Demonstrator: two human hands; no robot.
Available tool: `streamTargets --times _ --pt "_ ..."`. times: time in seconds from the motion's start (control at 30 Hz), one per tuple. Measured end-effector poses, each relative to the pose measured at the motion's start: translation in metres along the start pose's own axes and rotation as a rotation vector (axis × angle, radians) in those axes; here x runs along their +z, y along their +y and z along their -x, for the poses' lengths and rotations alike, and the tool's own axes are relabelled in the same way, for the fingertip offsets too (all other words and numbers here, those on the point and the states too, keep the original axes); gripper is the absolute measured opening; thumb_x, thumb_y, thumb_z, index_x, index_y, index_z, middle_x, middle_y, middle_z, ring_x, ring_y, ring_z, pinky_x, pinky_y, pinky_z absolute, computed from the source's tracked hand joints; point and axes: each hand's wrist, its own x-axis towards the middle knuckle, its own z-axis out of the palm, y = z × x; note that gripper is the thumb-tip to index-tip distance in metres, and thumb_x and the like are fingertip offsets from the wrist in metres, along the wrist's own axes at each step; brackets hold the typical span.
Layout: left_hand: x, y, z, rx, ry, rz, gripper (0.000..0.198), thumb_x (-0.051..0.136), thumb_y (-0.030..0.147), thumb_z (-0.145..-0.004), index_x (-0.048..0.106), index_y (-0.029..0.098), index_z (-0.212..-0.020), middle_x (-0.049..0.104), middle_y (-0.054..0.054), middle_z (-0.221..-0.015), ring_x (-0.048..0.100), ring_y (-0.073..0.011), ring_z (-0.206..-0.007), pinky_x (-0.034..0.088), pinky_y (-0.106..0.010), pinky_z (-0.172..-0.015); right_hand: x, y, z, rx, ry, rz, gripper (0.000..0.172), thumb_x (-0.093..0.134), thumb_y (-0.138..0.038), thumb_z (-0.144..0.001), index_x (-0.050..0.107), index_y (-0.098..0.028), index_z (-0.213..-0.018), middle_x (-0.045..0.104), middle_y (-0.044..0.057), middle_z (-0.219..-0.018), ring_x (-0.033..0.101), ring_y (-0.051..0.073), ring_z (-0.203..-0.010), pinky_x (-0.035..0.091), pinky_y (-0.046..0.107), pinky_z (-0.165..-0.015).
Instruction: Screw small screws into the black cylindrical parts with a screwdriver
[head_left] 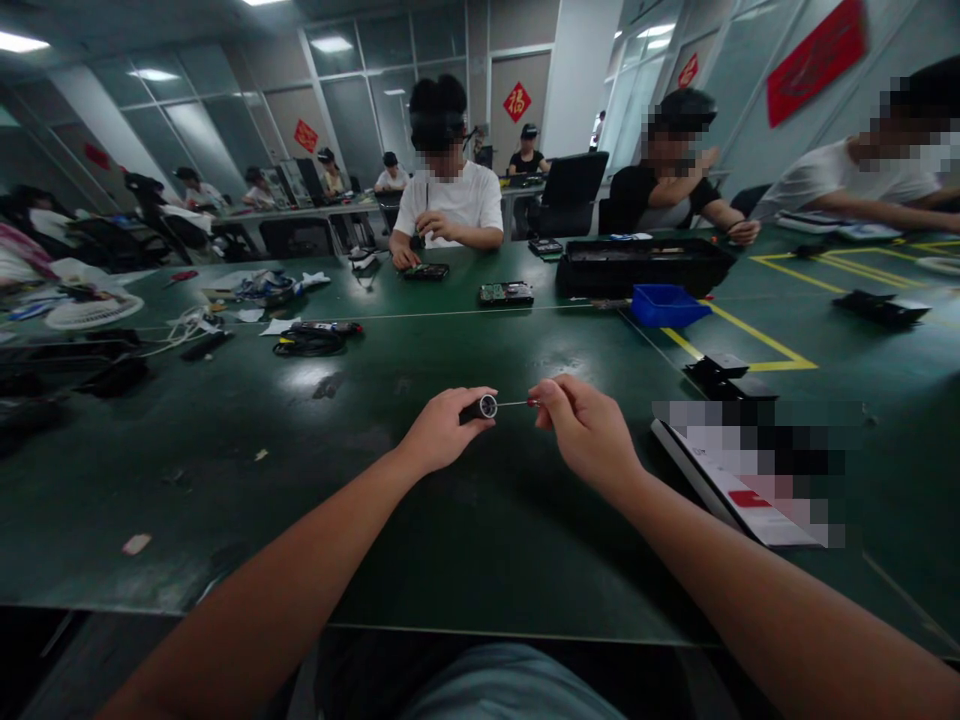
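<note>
My left hand (442, 428) is closed around a short black cylinder (474, 410), whose round, silvery end faces me and looks like a small flashlight's. Pinched in the fingers of my right hand (581, 425) is a thin screwdriver with a red handle (533, 402). Its slim metal shaft (514, 403) points left and reaches the ringed end of the cylinder; whether the tip touches it or sits inside, I cannot tell. Both hands are held above the green table (480, 540), and most of the screwdriver handle is hidden by my fingers.
Right of my right arm lies a white box or booklet (720, 480), partly blurred out. Beyond it are black parts (724, 375), a blue bin (667, 305) and a long black case (645, 268). A coiled black cable (319, 338) lies ahead left. A person (450, 200) works opposite.
</note>
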Motion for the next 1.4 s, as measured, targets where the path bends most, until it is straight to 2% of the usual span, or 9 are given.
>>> streamTargets --times 0.17,0.3,0.37,0.47,0.6,0.8,0.87,1.07,1.4 --pt "0.0 -0.001 0.0 0.003 0.004 0.013 0.039 0.07 0.025 -0.09 0.064 0.024 -0.129 0.07 -0.005 -0.119 0.063 -0.0232 -0.111 0.046 -0.041 -0.1 0.002 0.002 0.0 -0.022 -0.016 -0.108 0.019 0.047 -0.034 -0.099 0.061 -0.023 -0.107 0.07 0.002 -0.085 0.068 0.02 -0.081 0.048 0.033 -0.072" --pt "0.0 0.0 0.0 0.008 -0.006 0.013 0.038 0.07 0.025 -0.09 0.065 0.024 -0.128 0.07 -0.006 -0.118 0.063 -0.0237 -0.11 0.046 -0.042 -0.1 0.002 0.001 0.001 -0.006 -0.032 -0.1 0.026 0.041 -0.039 -0.101 0.063 -0.024 -0.098 0.062 0.0 -0.074 0.061 0.019 -0.071 0.044 0.033 -0.067" --pt "0.0 0.001 0.0 0.009 -0.005 0.017 0.039 0.07 0.025 -0.089 0.065 0.024 -0.128 0.07 -0.005 -0.118 0.063 -0.0236 -0.11 0.047 -0.042 -0.1 0.003 0.001 0.001 0.032 0.002 -0.14 0.023 0.043 -0.038 -0.1 0.061 -0.024 -0.1 0.061 0.0 -0.074 0.06 0.019 -0.07 0.044 0.034 -0.067" --pt "0.0 0.001 0.0 0.0 0.001 0.024 0.039 0.07 0.025 -0.089 0.065 0.024 -0.128 0.07 -0.005 -0.119 0.064 -0.0237 -0.11 0.047 -0.042 -0.1 0.006 0.003 -0.001 0.107 0.063 -0.311 0.018 0.055 -0.037 -0.093 0.06 -0.022 -0.103 0.066 0.002 -0.083 0.064 0.02 -0.079 0.049 0.036 -0.075" --pt "0.001 0.0 0.001 0.007 0.02 0.037 0.041 0.071 0.026 -0.089 0.065 0.024 -0.129 0.069 -0.006 -0.124 0.062 -0.0246 -0.114 0.046 -0.044 -0.103 0.01 0.006 -0.005 0.188 0.08 -0.548 0.025 0.063 -0.045 -0.089 0.066 -0.02 -0.093 0.067 0.004 -0.084 0.064 0.019 -0.079 0.051 0.038 -0.081" --pt "-0.004 0.003 -0.001 0.127 0.011 0.007 0.037 0.068 0.024 -0.091 0.065 0.026 -0.128 0.07 -0.004 -0.119 0.062 -0.0217 -0.111 0.045 -0.041 -0.101 0.014 0.015 -0.012 0.432 0.16 -0.92 0.026 0.07 -0.047 -0.084 0.067 -0.021 -0.081 0.062 0.001 -0.076 0.058 0.015 -0.069 0.054 0.033 -0.072" --pt "-0.006 0.004 -0.002 0.133 -0.012 -0.071 0.036 0.068 0.025 -0.092 0.065 0.027 -0.127 0.07 -0.004 -0.118 0.062 -0.0227 -0.111 0.043 -0.044 -0.102 0.014 0.018 -0.014 0.512 0.163 -0.899 0.027 0.069 -0.046 -0.085 0.065 -0.021 -0.077 0.058 0.0 -0.071 0.055 0.015 -0.064 0.053 0.033 -0.067" --pt "-0.005 0.004 -0.002 0.054 -0.055 -0.136 0.036 0.068 0.027 -0.092 0.065 0.026 -0.128 0.071 -0.004 -0.114 0.062 -0.0234 -0.106 0.043 -0.045 -0.098 0.016 0.027 -0.01 0.288 0.257 -0.624 0.027 0.062 -0.049 -0.091 0.065 -0.022 -0.087 0.063 0.0 -0.077 0.059 0.015 -0.069 0.051 0.031 -0.067" --pt "-0.003 0.004 -0.001 0.085 -0.04 -0.128 0.037 0.068 0.027 -0.092 0.064 0.026 -0.129 0.071 -0.004 -0.116 0.062 -0.0236 -0.109 0.042 -0.045 -0.101 0.011 0.01 -0.005 0.132 0.089 -0.346 0.028 0.055 -0.047 -0.096 0.063 -0.02 -0.094 0.067 0.004 -0.08 0.063 0.018 -0.073 0.051 0.036 -0.072"
